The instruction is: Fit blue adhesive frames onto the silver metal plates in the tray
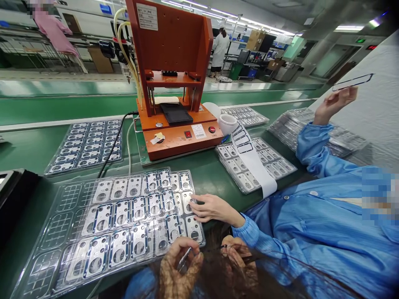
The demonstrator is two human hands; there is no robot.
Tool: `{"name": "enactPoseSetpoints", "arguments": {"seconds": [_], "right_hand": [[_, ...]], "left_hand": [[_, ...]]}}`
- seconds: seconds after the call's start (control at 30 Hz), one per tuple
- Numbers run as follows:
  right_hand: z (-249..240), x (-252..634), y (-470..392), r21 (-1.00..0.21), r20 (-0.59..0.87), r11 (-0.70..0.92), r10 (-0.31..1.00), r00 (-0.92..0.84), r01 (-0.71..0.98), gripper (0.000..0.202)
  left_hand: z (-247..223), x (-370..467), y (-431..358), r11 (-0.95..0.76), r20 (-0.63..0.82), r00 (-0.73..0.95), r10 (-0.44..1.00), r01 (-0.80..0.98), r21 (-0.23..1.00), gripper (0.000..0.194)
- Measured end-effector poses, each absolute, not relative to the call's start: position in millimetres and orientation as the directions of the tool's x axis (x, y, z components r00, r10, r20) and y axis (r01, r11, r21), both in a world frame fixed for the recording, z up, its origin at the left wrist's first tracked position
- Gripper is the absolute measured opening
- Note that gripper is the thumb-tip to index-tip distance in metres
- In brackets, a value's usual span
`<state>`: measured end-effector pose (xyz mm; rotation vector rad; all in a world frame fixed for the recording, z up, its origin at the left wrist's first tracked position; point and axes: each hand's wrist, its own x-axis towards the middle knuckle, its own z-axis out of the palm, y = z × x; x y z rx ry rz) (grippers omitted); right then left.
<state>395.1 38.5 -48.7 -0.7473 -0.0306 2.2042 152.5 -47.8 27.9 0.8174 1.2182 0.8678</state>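
Observation:
At the bottom edge my left hand (pixel 182 263) is closed, pinching a slim silver metal piece (pixel 183 259) seen nearly edge-on; its exact kind does not show. My right hand (pixel 239 255) is closed beside it, with a small dark tip (pixel 223 246) at the fingers; loose dark hair hides much of it. Just beyond my hands lie overlapping clear plastic trays (pixel 56 230) holding several silver metal plates (pixel 120 249) with round holes, many bordered in dark blue.
At my right a co-worker in blue rests one hand (pixel 213 207) at the tray's edge and raises a thin dark frame (pixel 352 82). An orange press (pixel 181 145) stands behind the trays. A white strip (pixel 254 162) of dark frames, more plate trays (pixel 89 141) and a tray stack (pixel 289 128) surround it.

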Motion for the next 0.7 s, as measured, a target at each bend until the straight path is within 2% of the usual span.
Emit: {"name": "enactPoseSetpoints", "arguments": {"seconds": [0.2, 0.43, 0.7], "right_hand": [[-43.7, 390.8, 38.7, -0.203, -0.531, -0.701, 0.665, -0.525, -0.683, 0.021], [-36.1, 386.7, 38.4, -0.219, -0.541, -0.687, 0.676, -0.5, -0.693, 0.025], [-42.9, 389.1, 37.9, -0.214, -0.55, -0.712, 0.654, -0.519, -0.669, 0.028]], "left_hand": [[33.6, 155.7, -48.9, 0.439, -0.437, 0.047, 0.898, -0.167, 0.883, 0.053], [28.3, 153.8, -49.2, 0.434, -0.433, 0.043, 0.9, -0.168, 0.885, 0.057], [28.0, 153.0, -47.5, 0.414, -0.412, 0.047, 0.91, -0.159, 0.896, 0.052]]}}
